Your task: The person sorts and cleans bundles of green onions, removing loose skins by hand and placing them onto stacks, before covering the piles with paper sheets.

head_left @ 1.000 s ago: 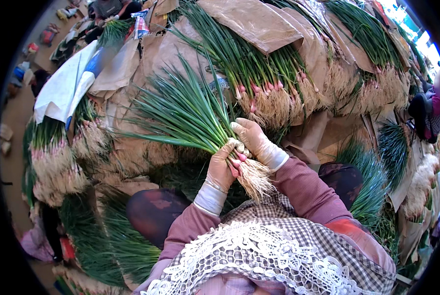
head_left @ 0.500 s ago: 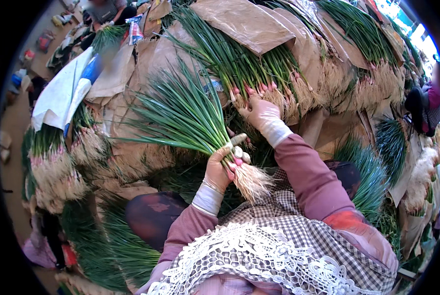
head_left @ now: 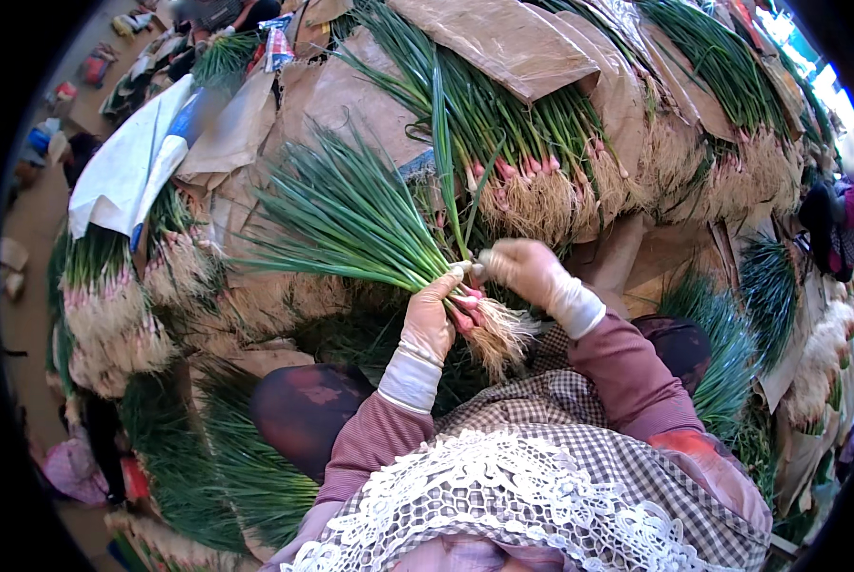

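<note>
Clad in wrinkled brown paper and spread across the background, a long mound (head_left: 322, 91), with brownish floor (head_left: 30, 319) past its left edge. Toward its left corner, a white sheet (head_left: 122, 181) with a blue border, laid over root-hung bundles (head_left: 102, 276). Along its near edge, right of centre, a row of green onions (head_left: 532, 143) with pink bulbs and pale roots, partly under a brown paper sheet (head_left: 498, 43). Far off at upper left, another person (head_left: 212, 13); at the far right, one more person (head_left: 842, 229) in dark and purple clothing. In front of the near edge, clear of the mound and above the lap, a held bunch (head_left: 350, 219) of green onions, leaves fanned toward the upper left, bulbs and roots toward the lower right. Around its stems, just above the bulbs, the left hand (head_left: 429, 319), thumb laid across and fingers curled beneath, pressed tight. Just beside, the right hand (head_left: 527, 272), fingers bent inward, tips close to the left thumb and to the foot of a long stalk (head_left: 443, 143); cannot tell a pinch from a mere touch. On both arms, pale wrist coverings (head_left: 410, 379) and mauve sleeves (head_left: 374, 440). Below, checked cloth (head_left: 665, 467) with white lace (head_left: 474, 467). Beside the left knee (head_left: 303, 410), green leaves (head_left: 255, 477).
</note>
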`<state>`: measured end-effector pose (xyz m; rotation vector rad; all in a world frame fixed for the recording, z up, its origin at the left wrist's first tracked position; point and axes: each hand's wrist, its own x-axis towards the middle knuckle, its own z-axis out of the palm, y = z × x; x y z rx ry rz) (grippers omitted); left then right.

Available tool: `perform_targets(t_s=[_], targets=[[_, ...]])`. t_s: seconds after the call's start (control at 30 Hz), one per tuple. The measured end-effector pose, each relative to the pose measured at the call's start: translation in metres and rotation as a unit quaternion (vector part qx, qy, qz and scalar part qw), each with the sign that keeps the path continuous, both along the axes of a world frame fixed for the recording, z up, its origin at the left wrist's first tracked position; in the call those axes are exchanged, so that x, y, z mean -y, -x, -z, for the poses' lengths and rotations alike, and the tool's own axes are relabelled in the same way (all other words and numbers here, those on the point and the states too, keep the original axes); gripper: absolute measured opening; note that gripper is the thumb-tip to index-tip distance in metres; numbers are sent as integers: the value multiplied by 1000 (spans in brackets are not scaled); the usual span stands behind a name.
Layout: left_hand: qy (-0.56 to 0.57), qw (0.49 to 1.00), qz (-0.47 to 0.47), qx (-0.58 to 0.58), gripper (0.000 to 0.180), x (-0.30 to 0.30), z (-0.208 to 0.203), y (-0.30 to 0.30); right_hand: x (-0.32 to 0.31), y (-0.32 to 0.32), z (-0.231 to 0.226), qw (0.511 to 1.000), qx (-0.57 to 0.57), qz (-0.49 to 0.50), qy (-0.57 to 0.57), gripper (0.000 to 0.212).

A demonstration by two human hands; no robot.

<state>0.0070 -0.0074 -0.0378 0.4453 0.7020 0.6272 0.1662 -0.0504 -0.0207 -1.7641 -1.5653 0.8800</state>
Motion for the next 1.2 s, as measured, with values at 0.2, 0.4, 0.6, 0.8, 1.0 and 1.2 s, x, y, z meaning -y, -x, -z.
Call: perform_targets(t_s=[0.2, 0.4, 0.6, 0.8, 1.0, 1.2], targets=[[-48, 998, 28, -15, 18, 9, 5, 2, -33, 22, 12, 872, -469, 128, 66, 22], [-61, 977, 3, 204, 13, 11, -36, 7, -27, 10, 68, 856, 306, -264, 322, 35], [-39, 970, -59, 233, 14, -3, -29, 14, -60, -24, -7, 963, 207, 150, -80, 24], [3, 989, -6, 148, 38, -2, -5, 5, -95, -54, -24, 919, 343, 168, 99, 30], [-109, 962, 18, 249, 26, -3, -42, 18, -75, -78, -47, 976, -170, 135, -29, 20], [-27, 987, 12, 155, 17, -10, -24, 14, -29, -46, -22, 959, -256, 121, -22, 23]])
